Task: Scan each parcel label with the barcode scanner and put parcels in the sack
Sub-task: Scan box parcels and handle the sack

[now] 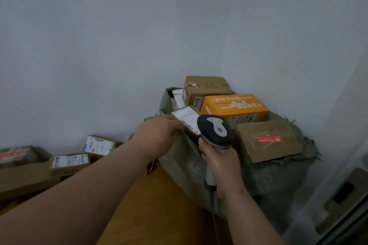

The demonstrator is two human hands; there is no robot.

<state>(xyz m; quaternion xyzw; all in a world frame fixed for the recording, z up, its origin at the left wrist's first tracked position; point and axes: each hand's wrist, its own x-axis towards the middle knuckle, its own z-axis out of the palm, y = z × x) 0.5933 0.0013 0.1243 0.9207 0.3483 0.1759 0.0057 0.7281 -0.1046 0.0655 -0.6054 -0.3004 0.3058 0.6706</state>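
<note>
**Small Parcel Held at the Sack Mouth**

The left hand [157, 135] pinches a small parcel [186, 122] by its edge over the sack [179, 157]; it looks light, stiff cardboard. The right hand [220, 158] wraps around the scanner [215, 130] handle.

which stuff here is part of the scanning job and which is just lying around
Part of the job: barcode scanner gripped by the right hand; small labelled parcel held by the left hand; green sack with boxes; labelled parcels at left.

Just lying about: cardboard piece at lower right.
</note>
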